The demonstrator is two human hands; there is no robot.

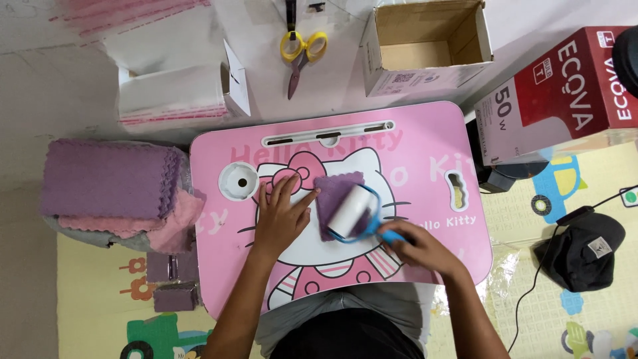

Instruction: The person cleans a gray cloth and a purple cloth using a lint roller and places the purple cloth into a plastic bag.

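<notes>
Fingers (298, 199) of the left hand (279, 216) lie spread and flat on the pink lap table (425, 153), the fingertips touching the left edge of a small purple cloth (332, 193) and pinning it down. Fingers of the right hand (419, 247) are curled tight around the blue handle (392, 235) of a lint roller (352, 211), whose white drum rests on the cloth's right half. The cloth lies near the middle of the table, on the white face of a printed cartoon cat with a pink bow. A round cup recess (238, 181) sits near the table's left edge, a long slot (329, 138) runs along the far edge, and a small cut-out (456, 188) opens near the right edge.

Just off the table's left edge stands a stack of purple cloths (106, 178) on top of pink cloths (176, 223), with 2 small purple packs (174, 279) on the play mat (531, 292) closer to the person. Beyond the far left corner lies a white carton (173, 93) on its side, with clear bags striped in pink (133, 13) farther back. Yellow-handled scissors (300, 53) lie beyond the far edge, blades pointing toward the table, and an open brown cardboard box (425, 46) stands beside them to the right. A red and white box (565, 93) rests off the far right corner, and a black cap (585, 249) with a black cable (531, 286) beside it lies on the mat to the right.
</notes>
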